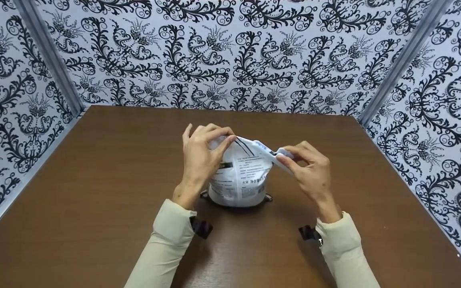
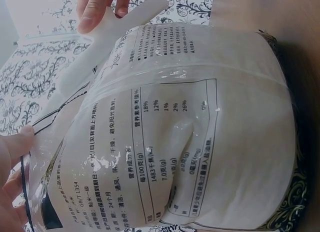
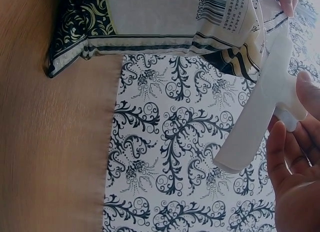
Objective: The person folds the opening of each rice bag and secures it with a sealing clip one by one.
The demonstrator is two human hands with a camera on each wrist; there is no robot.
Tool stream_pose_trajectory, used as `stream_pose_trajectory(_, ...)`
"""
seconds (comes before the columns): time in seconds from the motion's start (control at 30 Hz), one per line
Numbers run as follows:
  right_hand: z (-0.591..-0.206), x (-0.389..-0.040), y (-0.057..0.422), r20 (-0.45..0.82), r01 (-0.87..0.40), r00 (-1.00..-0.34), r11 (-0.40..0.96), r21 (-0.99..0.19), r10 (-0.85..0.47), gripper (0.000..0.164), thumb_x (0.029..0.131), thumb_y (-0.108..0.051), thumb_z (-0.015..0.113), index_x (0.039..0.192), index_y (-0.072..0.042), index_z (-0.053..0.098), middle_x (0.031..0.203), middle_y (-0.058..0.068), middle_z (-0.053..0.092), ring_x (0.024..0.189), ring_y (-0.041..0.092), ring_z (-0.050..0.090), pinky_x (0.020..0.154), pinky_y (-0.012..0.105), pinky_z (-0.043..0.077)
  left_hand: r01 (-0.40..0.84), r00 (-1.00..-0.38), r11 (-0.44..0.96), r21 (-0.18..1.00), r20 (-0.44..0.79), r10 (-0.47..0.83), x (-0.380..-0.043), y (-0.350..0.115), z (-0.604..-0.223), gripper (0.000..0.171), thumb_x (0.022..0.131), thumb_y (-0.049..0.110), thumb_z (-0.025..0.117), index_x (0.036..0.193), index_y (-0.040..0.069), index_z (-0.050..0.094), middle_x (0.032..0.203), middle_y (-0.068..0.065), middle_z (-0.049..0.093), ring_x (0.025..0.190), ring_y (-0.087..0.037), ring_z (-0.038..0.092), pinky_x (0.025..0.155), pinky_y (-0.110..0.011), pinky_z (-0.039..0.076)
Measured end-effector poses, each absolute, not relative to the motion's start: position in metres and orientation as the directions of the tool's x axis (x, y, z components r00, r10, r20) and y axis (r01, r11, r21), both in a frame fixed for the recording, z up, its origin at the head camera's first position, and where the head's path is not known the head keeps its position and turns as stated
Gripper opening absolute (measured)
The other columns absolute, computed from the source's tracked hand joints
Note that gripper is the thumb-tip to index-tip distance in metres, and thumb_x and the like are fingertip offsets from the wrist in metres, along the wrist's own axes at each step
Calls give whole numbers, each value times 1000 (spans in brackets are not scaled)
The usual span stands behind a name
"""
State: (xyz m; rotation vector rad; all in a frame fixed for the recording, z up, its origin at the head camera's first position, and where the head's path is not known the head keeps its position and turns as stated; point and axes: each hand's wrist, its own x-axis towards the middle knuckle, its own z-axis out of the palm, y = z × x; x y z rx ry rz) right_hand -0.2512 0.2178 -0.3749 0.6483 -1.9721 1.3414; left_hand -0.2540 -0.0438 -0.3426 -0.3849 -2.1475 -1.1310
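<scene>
A clear-and-white bag of rice (image 1: 240, 182) with printed Chinese text stands upright on the table. My left hand (image 1: 201, 156) pinches its top edge at the left between thumb and fingers. At the bag's upper right corner, my right hand (image 1: 312, 168) grips a white plastic bag clip (image 3: 250, 117) by the short tab at its middle. In the right wrist view the clip's long bar slants, its upper end overlapping the bag's gathered mouth. The left wrist view shows the bag's nutrition table (image 2: 180, 147) close up, with the right hand's fingertips (image 2: 92, 14) beyond.
The brown wooden table (image 1: 94, 180) spreads around the bag on all sides. Walls with black scroll patterns (image 1: 214, 52) enclose its back and both sides, with grey metal posts (image 1: 48, 56) at the corners. Dark cameras (image 1: 202, 228) sit on both wrists.
</scene>
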Motion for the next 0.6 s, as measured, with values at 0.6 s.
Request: stream_pose_trajectory(0.6, -372, -250, 217, 751, -710, -659, 362, -604, -39, 19, 81, 0, 86, 100, -3, 82, 80, 12, 65, 73, 3, 61, 66, 12, 55, 544, -722, 575, 611, 690, -49, -255, -44, -344, 15, 92, 32, 78, 101, 22, 84, 99, 4, 79, 101, -19, 67, 128, -60, 20)
